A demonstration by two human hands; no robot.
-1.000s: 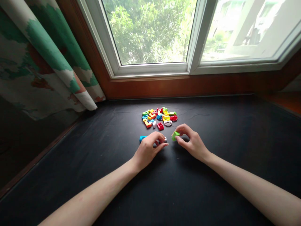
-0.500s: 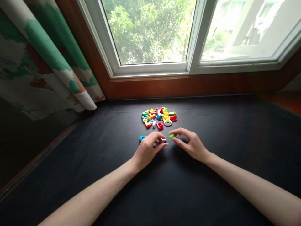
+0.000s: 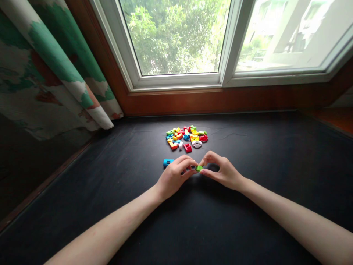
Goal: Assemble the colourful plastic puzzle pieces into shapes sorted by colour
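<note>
A small light-green toy block [image 3: 199,168] sits between the fingertips of both hands. My right hand [image 3: 224,172] pinches it from the right with thumb and index finger. My left hand [image 3: 176,173] curls in from the left, its thumb and fingertips closed on a white toy piece that its fingers now nearly hide. The green block meets the left fingertips; whether it is joined to the white piece cannot be seen. A blue toy block [image 3: 168,162] lies on the black surface just beyond the left hand, partly covered by it.
Several loose toy blocks in red, yellow, orange, blue, green and white form a pile beyond the hands, with a red block [image 3: 188,148] at its near edge. The black tabletop [image 3: 193,228] runs to a window [image 3: 176,79]. A patterned curtain [image 3: 63,70] hangs at left.
My right hand has moved left and slightly nearer, bringing the green block against the left fingertips. My left hand has shifted little. The white piece is now more hidden.
</note>
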